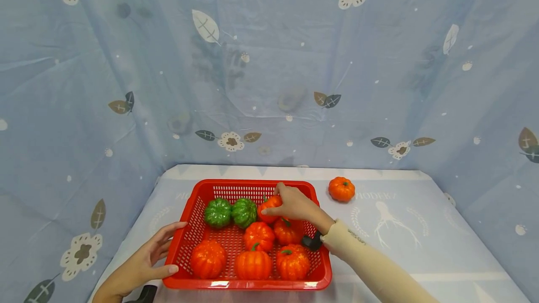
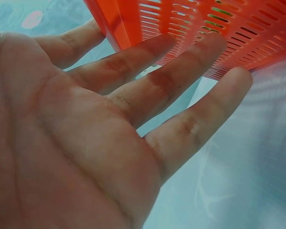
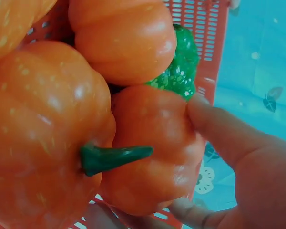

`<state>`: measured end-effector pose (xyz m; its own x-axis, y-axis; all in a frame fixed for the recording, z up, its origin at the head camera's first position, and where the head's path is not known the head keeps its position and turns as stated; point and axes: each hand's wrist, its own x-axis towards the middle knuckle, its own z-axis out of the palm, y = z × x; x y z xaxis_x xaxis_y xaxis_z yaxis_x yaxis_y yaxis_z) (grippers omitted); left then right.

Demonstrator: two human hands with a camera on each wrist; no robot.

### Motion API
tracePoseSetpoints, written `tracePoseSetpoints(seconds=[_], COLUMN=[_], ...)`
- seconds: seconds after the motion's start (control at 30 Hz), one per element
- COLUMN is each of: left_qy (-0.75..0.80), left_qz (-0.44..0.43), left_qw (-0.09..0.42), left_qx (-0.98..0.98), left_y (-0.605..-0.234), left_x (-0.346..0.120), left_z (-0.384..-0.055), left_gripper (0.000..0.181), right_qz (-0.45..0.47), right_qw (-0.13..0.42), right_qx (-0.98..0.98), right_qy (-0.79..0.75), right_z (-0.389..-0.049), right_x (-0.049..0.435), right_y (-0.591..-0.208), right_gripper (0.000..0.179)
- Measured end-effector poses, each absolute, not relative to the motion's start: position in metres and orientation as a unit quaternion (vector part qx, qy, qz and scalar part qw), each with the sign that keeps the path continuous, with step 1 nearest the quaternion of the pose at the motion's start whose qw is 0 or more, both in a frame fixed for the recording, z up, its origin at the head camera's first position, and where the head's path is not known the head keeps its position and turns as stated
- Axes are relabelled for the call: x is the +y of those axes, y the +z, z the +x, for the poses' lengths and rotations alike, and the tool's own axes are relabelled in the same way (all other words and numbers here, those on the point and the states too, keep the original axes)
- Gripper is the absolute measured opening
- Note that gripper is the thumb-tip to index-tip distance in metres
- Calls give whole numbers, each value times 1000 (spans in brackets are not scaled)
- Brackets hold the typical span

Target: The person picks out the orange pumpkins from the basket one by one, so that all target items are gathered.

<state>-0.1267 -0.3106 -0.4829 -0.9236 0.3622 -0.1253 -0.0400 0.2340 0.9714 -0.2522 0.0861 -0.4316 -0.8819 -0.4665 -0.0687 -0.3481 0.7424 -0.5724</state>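
Note:
A red perforated plastic basket holds several small orange toy pumpkins and two green ones. My right hand reaches into its back right part and grips an orange pumpkin between thumb and fingers. In the right wrist view that pumpkin lies beside a larger orange pumpkin with a green stem. My left hand is at the basket's left side, fingertips and thumb at the rim. Its fingers stretch out fairly straight under the basket wall in the left wrist view.
One orange pumpkin sits on the table outside the basket, to the back right. Both green pumpkins rest in the basket's back left. A pale patterned cloth covers the table. Blue floral curtain encloses the back and sides.

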Motion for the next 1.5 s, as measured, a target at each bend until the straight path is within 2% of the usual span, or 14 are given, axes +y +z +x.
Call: tracePoseSetpoints(seconds=[0.37, 0.57, 0.97, 1.5], left_qy=[612, 612, 610, 612], left_qz=[104, 101, 111, 106], left_qw=[167, 164, 152, 155], left_qx=[766, 767, 770, 768], left_y=[-483, -485, -483, -484], left_x=[-309, -309, -309, -310], left_z=[-126, -126, -125, -125], left_gripper=[79, 80, 80, 81], right_qz=[-236, -246, -258, -235], right_qw=[108, 107, 39, -6], right_qx=[932, 921, 912, 899], right_qy=[-255, -282, -315, -370], right_z=[-254, -252, -251, -249], right_x=[85, 89, 107, 145], right_y=[-429, -424, -407, -402], right_gripper=[74, 70, 72, 84])
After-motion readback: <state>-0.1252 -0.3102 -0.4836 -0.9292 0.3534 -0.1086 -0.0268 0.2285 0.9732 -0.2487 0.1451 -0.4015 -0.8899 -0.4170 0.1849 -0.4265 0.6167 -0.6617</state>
